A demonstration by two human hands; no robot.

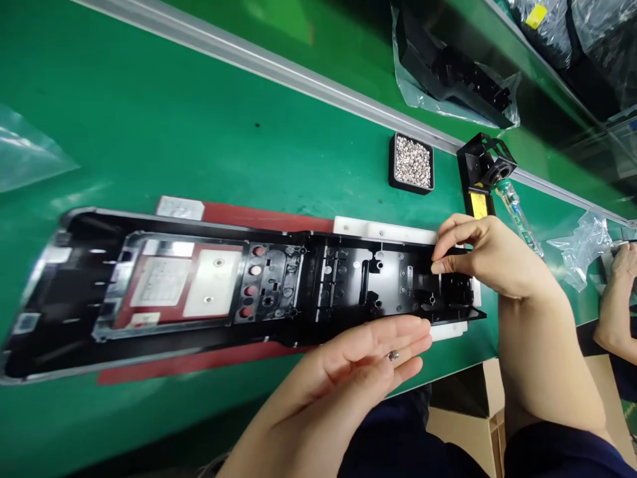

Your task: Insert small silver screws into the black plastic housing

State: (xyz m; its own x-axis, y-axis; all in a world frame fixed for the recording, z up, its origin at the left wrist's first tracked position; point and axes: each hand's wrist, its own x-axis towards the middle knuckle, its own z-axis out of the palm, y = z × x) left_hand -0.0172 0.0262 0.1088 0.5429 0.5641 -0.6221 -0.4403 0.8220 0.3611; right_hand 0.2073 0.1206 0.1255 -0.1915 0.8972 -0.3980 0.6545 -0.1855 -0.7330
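Note:
A long black plastic housing (pixel 343 282) lies with its hollow side up, showing ribs, screw posts and a rectangular opening. Under it is a dark red fixture board (pixel 269 216) with white blocks (pixel 398 232). My left hand (pixel 358 362) is palm up at the housing's near edge, fingers extended, with a tiny silver metal insert (pixel 393 355) held near the thumb tip. Over the housing's right end, my right hand (pixel 470 255) has thumb and forefinger pinched together; whatever sits between them is too small to make out.
Behind the housing stands a small black box (pixel 412 162) of tiny silver metal pieces. A soldering iron (pixel 517 209) rests in a black stand (pixel 475 176). Another black part (pixel 452 70) lies in plastic film. At right are a clear bag (pixel 580 249) and another person's arm (pixel 617 299); cardboard boxes (pixel 462 425) stand below.

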